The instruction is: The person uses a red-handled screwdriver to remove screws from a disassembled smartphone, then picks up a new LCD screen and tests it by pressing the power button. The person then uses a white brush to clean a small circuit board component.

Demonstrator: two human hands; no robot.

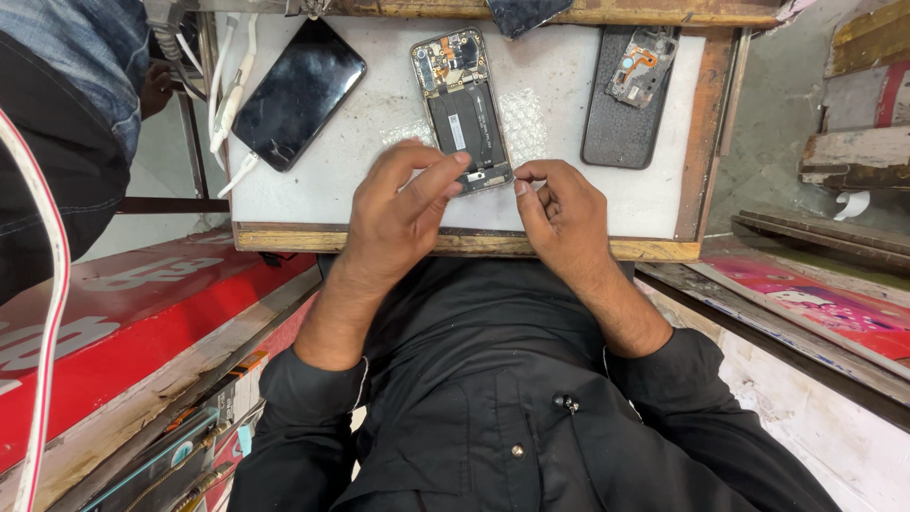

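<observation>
White and scuffed, the tabletop [569, 114] has a worn wooden frame [455, 244] round it and carries everything in view. No box or tray stands on it; the only shell holding anything is the dark back cover [616, 123] at the right, which has a small board with an orange strip [642, 64] lying in its upper end.

The opened phone [462, 109] lies flat in the middle of the tabletop, back side up, with its cover off. A black battery fills most of its body, with small parts and copper-coloured bits packed across the top end and a narrow band of parts at the bottom end. It rests on a patch of clear bubble wrap [523, 118], tilted a little so its top leans to the left.

Both hands meet at the phone's near, lower end. The left hand [398, 204] comes in from the lower left, its fingers curled and the fingertips pressed on the bottom edge of the phone, pinching there. The right hand [559, 213] is just beside the lower right corner, thumb and forefinger closed together in a pinch at that corner; whether something tiny sits between them cannot be told.

To the left lies a second phone [299, 93], black glass up and cracked, with a white cable [232, 90] beside it.
</observation>
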